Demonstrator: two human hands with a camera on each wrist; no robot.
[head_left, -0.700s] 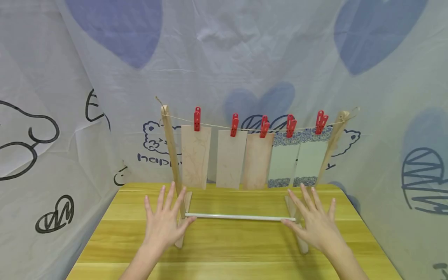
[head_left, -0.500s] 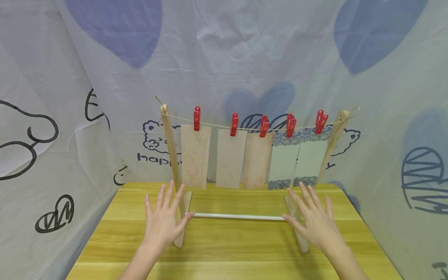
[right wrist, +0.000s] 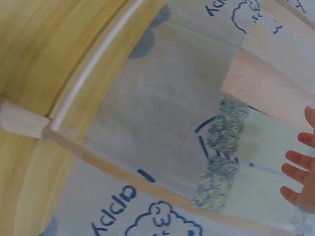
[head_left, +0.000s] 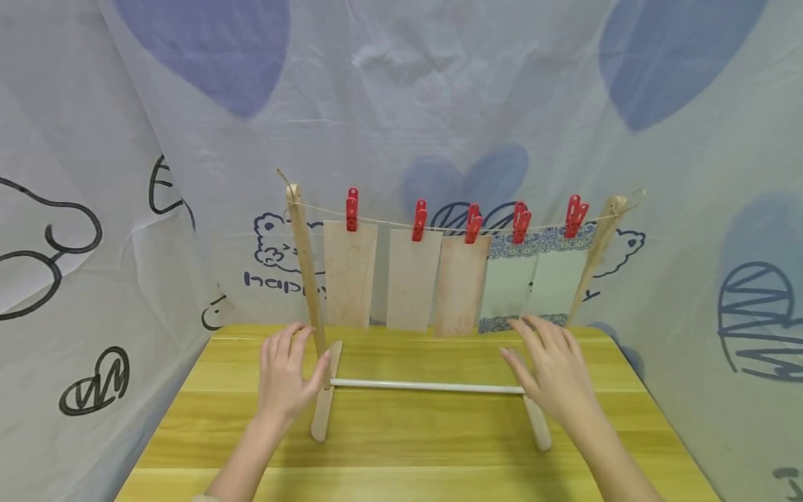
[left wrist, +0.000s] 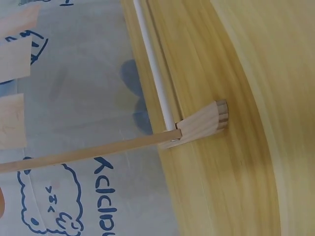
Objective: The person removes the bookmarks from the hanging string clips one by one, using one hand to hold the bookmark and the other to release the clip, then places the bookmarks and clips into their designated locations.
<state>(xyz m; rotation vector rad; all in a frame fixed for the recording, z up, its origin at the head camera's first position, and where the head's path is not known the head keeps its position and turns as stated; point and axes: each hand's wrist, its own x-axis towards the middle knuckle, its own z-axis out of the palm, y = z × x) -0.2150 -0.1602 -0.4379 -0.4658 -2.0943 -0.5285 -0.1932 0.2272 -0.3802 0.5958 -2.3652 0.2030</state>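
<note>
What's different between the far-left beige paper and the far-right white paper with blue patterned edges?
The beige paper has no blue; the white paper has blue bands top and bottom. From the head view, the right hand overlaps the white paper but not the beige paper. Both hang from red clips.

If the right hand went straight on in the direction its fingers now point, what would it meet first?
Probably the papers with blue patterned borders: in the head view, the right hand overlaps their lower edges, though how far behind it they hang is unclear.
</note>
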